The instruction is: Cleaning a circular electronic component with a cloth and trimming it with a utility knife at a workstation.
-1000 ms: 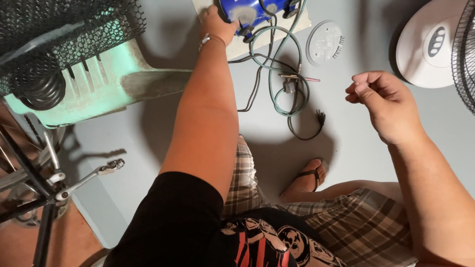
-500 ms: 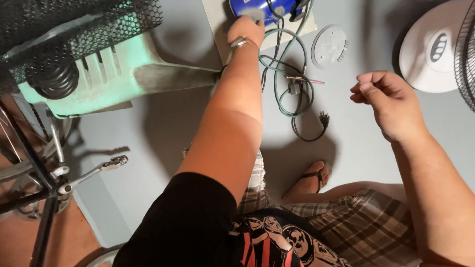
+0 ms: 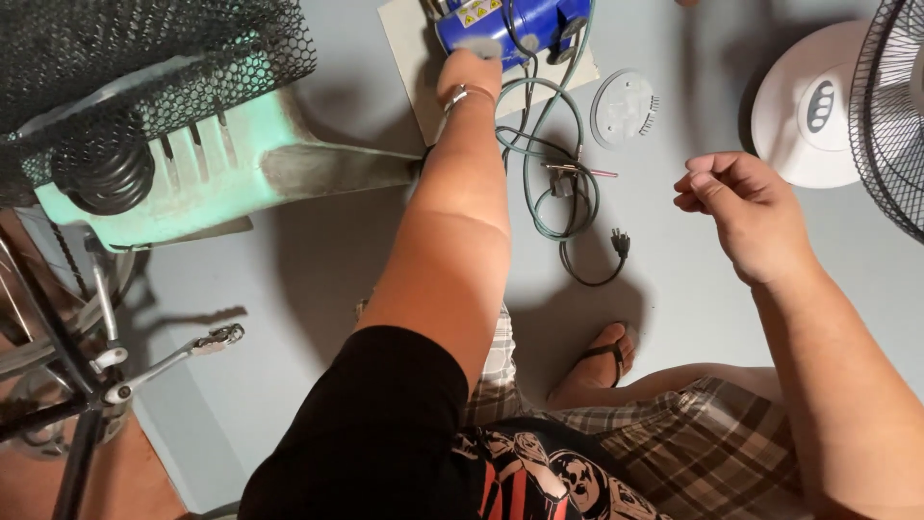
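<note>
My left hand (image 3: 469,69) reaches far forward with a metal bracelet at the wrist and rests on a blue device (image 3: 510,21) that sits on a pale board (image 3: 409,58) on the floor. Whether the fingers close on the device is hidden by the hand itself. A green cable (image 3: 549,164) coils just right of my forearm, ending near a black plug (image 3: 621,241). My right hand (image 3: 736,197) hovers above the floor at the right, fingers curled in, holding nothing visible.
A mint-green machine with a black mesh guard (image 3: 164,144) fills the upper left. A grey round disc (image 3: 626,106) lies by the cable. A white fan base (image 3: 818,116) and its grille (image 3: 895,106) stand at the right. A metal stand (image 3: 87,366) is at lower left. My sandalled foot (image 3: 597,361) is on the floor.
The view has shifted so the blue device and my left hand sit further right. My left hand stays on the device. My right hand keeps its curled pose.
</note>
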